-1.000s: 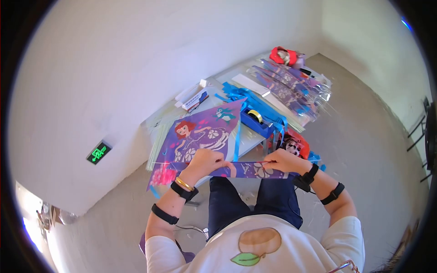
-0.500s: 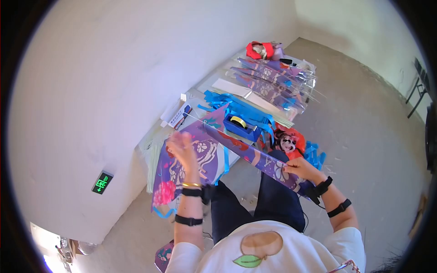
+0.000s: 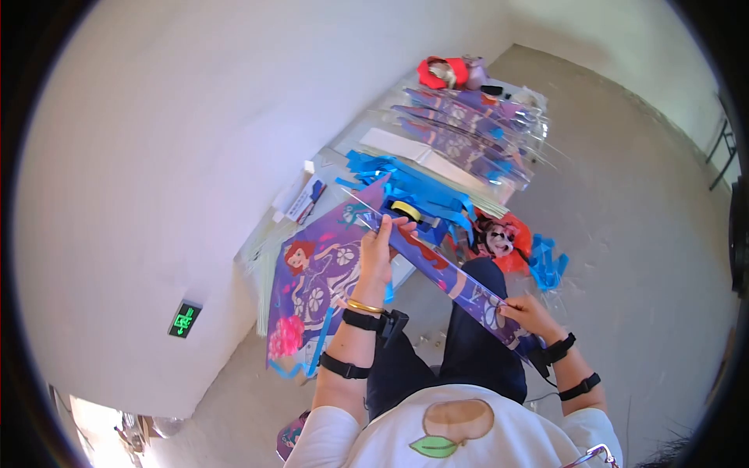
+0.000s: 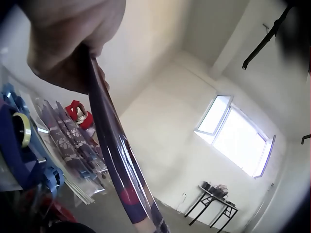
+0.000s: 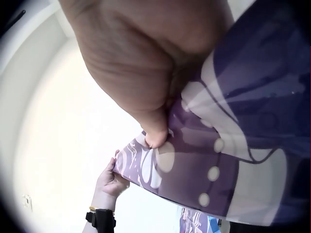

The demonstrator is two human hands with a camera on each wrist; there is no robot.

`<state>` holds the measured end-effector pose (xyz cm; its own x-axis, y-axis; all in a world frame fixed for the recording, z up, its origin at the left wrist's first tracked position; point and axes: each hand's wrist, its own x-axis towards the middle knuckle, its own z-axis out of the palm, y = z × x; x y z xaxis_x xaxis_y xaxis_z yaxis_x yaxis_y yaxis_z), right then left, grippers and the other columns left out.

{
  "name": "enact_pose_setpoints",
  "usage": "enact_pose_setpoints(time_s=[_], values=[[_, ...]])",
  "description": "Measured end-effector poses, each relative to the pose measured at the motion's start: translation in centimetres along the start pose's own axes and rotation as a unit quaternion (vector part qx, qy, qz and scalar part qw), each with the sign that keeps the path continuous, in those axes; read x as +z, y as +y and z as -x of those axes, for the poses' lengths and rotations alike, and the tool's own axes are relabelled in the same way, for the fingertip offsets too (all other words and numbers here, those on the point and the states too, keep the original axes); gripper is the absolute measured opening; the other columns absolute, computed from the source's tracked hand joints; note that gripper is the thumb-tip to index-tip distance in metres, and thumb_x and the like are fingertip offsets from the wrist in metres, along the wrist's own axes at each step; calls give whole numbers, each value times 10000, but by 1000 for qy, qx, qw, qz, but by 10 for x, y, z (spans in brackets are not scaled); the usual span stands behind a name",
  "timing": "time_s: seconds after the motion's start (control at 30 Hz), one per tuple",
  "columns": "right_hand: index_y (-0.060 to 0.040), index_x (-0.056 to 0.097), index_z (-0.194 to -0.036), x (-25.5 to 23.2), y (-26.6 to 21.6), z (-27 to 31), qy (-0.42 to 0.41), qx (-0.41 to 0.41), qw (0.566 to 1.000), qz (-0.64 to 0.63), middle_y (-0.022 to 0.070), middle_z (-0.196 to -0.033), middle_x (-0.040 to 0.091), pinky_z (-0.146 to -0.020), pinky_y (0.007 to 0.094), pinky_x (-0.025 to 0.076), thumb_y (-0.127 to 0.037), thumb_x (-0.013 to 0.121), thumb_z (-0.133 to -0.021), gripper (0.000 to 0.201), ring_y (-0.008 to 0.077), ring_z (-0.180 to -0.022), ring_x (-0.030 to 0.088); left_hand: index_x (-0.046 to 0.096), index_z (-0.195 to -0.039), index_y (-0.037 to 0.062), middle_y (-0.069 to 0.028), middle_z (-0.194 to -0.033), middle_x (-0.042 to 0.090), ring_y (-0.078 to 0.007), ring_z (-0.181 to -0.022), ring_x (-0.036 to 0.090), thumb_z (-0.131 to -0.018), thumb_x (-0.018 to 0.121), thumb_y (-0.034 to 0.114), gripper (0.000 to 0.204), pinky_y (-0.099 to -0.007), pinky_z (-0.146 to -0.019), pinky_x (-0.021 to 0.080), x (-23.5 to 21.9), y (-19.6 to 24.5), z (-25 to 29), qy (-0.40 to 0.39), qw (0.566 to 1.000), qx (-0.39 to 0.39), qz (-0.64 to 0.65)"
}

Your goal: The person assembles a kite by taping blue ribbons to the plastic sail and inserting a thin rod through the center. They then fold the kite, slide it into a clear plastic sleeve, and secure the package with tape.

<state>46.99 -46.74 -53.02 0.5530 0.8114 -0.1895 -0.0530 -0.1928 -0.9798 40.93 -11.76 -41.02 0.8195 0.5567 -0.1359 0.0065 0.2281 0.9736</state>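
A purple kite [image 3: 446, 274], folded into a long narrow strip with a printed figure on it, slants over the lap between my hands. My left hand [image 3: 377, 253] grips it toward its upper end, where a thin pale rod sticks out. Near the lower end my right hand [image 3: 532, 316] pinches the strip; in the right wrist view its thumb presses on the printed sheet [image 5: 189, 160]. Another kite [image 3: 316, 273], spread flat with a red-haired princess print and blue ribbon tails, lies on the table's near left part, partly behind my left arm.
A blue tape dispenser [image 3: 425, 226] with yellow tape stands beside a heap of blue ribbon [image 3: 406, 181]. Folded kites in clear plastic [image 3: 460, 129] lie farther back. Thin pale rods [image 3: 267, 288] line the left edge. A red printed bag [image 3: 499, 240] is at the table's right side.
The folded kite has swung from level over the lap to slanting up leftward. My left hand let go, reached forward over the flat kite, and now grips the strip's upper part. My right hand kept hold.
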Motion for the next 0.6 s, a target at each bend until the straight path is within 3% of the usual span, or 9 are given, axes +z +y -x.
enact_pose_setpoints(time_s=[0.07, 0.1, 0.13, 0.23, 0.27, 0.37, 0.5, 0.53, 0.6], values=[[12, 716, -950, -10, 11, 4, 7, 26, 1000, 8, -42, -762, 625, -640, 263, 448, -176, 631, -1002, 213, 48, -724, 528, 646, -1213, -26, -173, -1082, 746, -264, -938, 748, -1063, 484, 475, 548, -349, -807, 607, 16, -6, -8, -8, 998, -37, 42], [12, 716, -950, -19, 23, 7, 21, 32, 999, 8, -42, -762, 625, -640, 263, 448, -176, 631, -1002, 213, 48, -724, 528, 571, -1330, -32, -190, -1246, 689, -283, -1096, 706, -1045, 485, 536, 642, -373, -904, 576, 21, -10, -13, -40, 998, -36, 24], [11, 716, -948, -28, 37, 12, 45, 14, 999, -4, -46, -771, 638, -662, 265, 460, -181, 631, -1001, 216, 54, -737, 545, 571, -1330, -32, -190, -1246, 689, -283, -1096, 706, -1045, 485, 536, 642, -373, -904, 576, 29, -19, -21, -53, 997, -43, 26], [10, 721, -946, -59, 82, 42, 150, 40, 988, -29, -53, -786, 659, -698, 270, 480, -190, 634, -997, 223, 69, -758, 576, 306, -1542, -49, -207, -1533, 451, -300, -1397, 479, -973, 636, 530, 876, -393, -1110, 421, 41, -54, -45, -72, 987, -100, -106], [9, 725, -947, -69, 88, 52, 222, 78, 971, -40, -54, -792, 667, -713, 273, 487, -194, 636, -995, 227, 76, -766, 590, 327, -1534, -59, -199, -1492, 495, -303, -1384, 488, -955, 707, 431, 848, -386, -1112, 416, 48, -78, -51, -60, 987, -62, -137], [8, 742, -972, -99, 101, 90, 271, 163, 945, -80, -38, -838, 680, -706, 270, 492, -193, 645, -988, 224, 79, -773, 603, 472, -1453, -29, -200, -1421, 566, -272, -1333, 544, -942, 723, 349, 684, -353, -1089, 436, 62, -140, -84, -142, 957, 19, -252], [11, 746, -997, -126, 101, 102, 250, 264, 922, -134, -22, -866, 686, -694, 259, 489, -217, 642, -991, 250, 76, -768, 602, 448, -1454, -13, -242, -1463, 500, -364, -1339, 512, -914, 637, 175, 602, -425, -1114, 423, 102, -181, -123, -197, 853, 93, -474], [11, 746, -997, -130, 93, 97, 252, 268, 920, -135, -22, -866, 686, -694, 259, 489, -217, 642, -991, 250, 76, -768, 602, 448, -1454, -13, -242, -1463, 500, -364, -1339, 512, -914, 637, 175, 602, -425, -1114, 423, 109, -193, -135, -201, 853, 91, -472], [-13, 750, -1011, -137, 73, 70, 208, 272, 937, -67, -37, -818, 675, -650, 245, 478, -264, 661, -985, 268, 67, -710, 592, 407, -1466, -51, -264, -1538, 405, -402, -1425, 401, -904, 605, 135, 624, -460, -1174, 346, 121, -210, -161, -223, 734, 169, -619]])
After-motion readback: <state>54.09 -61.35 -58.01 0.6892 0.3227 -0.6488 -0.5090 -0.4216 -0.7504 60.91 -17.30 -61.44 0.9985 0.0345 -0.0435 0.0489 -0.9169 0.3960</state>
